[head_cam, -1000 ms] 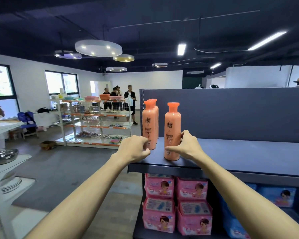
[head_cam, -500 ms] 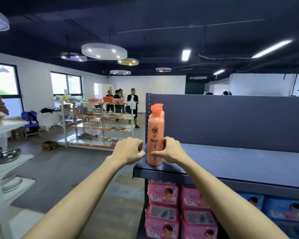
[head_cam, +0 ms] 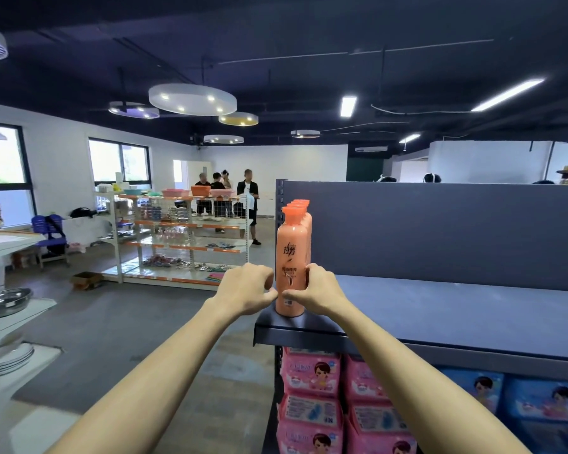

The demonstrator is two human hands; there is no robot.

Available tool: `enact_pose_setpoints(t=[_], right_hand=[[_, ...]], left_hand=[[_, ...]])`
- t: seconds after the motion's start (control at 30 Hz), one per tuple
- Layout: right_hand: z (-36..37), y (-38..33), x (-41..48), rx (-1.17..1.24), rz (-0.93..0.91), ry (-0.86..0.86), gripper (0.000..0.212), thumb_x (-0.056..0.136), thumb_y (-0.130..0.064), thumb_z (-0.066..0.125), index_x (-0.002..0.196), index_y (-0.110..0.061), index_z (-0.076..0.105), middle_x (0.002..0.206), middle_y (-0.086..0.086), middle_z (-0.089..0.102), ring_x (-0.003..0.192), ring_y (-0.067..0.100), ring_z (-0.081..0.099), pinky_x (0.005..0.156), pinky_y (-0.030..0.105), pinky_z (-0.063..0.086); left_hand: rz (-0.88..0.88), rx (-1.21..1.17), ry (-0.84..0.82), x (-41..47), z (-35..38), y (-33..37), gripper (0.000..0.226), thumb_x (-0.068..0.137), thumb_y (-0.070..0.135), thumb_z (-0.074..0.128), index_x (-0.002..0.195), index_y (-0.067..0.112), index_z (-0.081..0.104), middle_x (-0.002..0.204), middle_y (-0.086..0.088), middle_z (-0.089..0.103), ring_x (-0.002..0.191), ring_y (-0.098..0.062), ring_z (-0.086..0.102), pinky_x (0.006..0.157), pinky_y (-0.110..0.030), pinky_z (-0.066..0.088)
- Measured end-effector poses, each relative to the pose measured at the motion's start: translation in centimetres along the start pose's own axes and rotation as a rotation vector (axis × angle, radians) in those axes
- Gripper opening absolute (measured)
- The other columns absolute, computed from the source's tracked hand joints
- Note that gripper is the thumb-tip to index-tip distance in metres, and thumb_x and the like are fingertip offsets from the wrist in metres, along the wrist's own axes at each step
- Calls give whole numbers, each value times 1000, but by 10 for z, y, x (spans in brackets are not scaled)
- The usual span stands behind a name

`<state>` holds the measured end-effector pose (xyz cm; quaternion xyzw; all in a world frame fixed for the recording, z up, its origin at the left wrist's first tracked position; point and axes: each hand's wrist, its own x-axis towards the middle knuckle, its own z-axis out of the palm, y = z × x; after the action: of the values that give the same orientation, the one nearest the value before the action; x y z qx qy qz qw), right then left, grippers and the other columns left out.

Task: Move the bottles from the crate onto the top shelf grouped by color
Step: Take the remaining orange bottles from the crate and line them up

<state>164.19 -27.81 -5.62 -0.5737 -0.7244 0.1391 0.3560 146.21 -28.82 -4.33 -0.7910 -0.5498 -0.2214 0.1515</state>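
Three orange bottles stand in a row at the left end of the dark grey top shelf, one behind another. The front orange bottle is upright near the shelf's front left corner and hides most of the two behind it, whose caps show. My left hand grips its lower part from the left with curled fingers. On the bottle's right side, my right hand holds it the same way, and the two thumbs almost meet in front. The crate is out of view.
A grey back panel rises behind the shelf. Pink packs and blue packs fill the shelves below. A white rack with metal bowls stands at left. Farther off is a white display rack with people behind it.
My right hand slid the front orange bottle left into line with the other two. My left hand came in against its left side. The view shifted, so the row now looks end-on.
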Motion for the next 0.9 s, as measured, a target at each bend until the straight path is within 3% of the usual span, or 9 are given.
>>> enact_pose_setpoints(t=[0.23, 0.47, 0.6, 0.83, 0.9], right_hand=[[9, 2, 6, 9, 48, 25, 53, 78, -38, 78, 115, -12, 50, 118, 8, 62, 99, 22, 59, 77, 31, 53], [6, -3, 3, 7, 59, 5, 50, 81, -34, 78, 114, -10, 50, 119, 9, 61, 93, 20, 55, 73, 29, 48], [2, -1, -5, -31, 47, 11, 52, 80, -42, 79, 110, -11, 51, 113, 9, 63, 96, 24, 60, 78, 35, 54], [-35, 11, -22, -187, -16, 61, 54, 80, -51, 78, 103, -12, 50, 101, 6, 59, 86, 23, 56, 68, 34, 46], [-50, 20, -29, -220, -7, 71, 56, 80, -52, 76, 110, -11, 54, 104, 6, 62, 92, 24, 59, 76, 38, 52]], left_hand=[[-4, 2, -21, -4, 1, -5, 18, 81, 38, 54, 72, 24, 49, 83, 1, 66, 78, -23, 58, 62, -30, 37], [-10, 7, -26, -11, -3, -7, 15, 81, 35, 54, 73, 23, 52, 83, 2, 66, 77, -24, 59, 61, -29, 37], [11, 8, 2, -12, -7, -1, 16, 81, 37, 54, 76, 23, 55, 82, 1, 66, 77, -25, 61, 60, -29, 41], [55, -5, 7, -4, -6, 25, 19, 81, 42, 55, 80, 23, 58, 83, 2, 66, 77, -25, 63, 64, -31, 47], [90, -3, 9, 0, -3, 43, 17, 80, 39, 55, 79, 22, 57, 83, 0, 65, 76, -27, 61, 62, -31, 43]])
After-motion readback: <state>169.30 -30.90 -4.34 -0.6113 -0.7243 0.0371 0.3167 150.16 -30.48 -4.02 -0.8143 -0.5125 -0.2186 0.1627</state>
